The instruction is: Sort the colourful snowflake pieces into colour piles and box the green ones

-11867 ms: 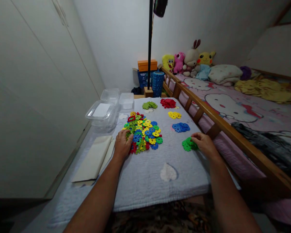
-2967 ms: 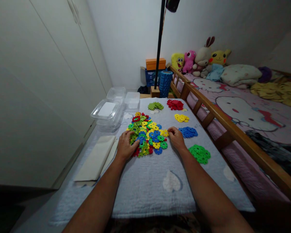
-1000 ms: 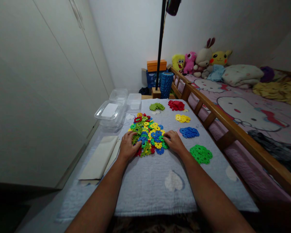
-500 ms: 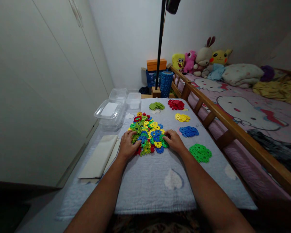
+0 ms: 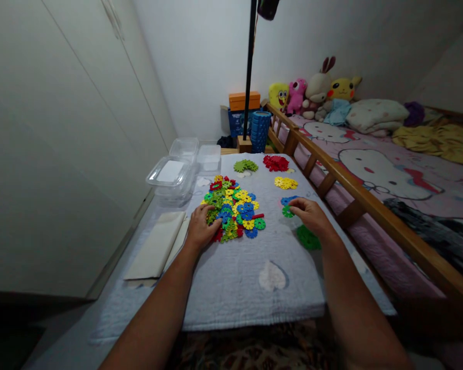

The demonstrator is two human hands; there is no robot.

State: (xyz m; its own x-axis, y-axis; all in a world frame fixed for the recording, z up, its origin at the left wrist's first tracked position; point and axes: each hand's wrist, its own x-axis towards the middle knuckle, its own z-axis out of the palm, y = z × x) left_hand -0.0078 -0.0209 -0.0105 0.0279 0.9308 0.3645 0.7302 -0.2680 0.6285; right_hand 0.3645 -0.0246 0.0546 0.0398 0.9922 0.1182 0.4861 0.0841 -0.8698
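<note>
Smooth plastic disc (image 5: pixel 288 211) in right hand (image 5: pixel 312 217). Under left hand (image 5: pixel 201 227), plastic pile (image 5: pixel 237 206), slight sheen. Beyond left hand, clear tubs (image 5: pixel 173 194), glossy plastic. Left of it, folded sheet (image 5: pixel 157 245): matt, paper or fabric unclear. Beneath both, tablecloth (image 5: pixel 231 285), crinkled, matt. Right of right hand, shiny wooden rail (image 5: pixel 370 205).

Green pile (image 5: pixel 307 237) — partly behind the right forearm (image 5: pixel 338 277).

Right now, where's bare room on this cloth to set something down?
Front of the cloth, between mixed plastic pieces and its near edge; also between them and the green pile. Crowded: left side (clear plastic containers, folded beige sheet).
</note>
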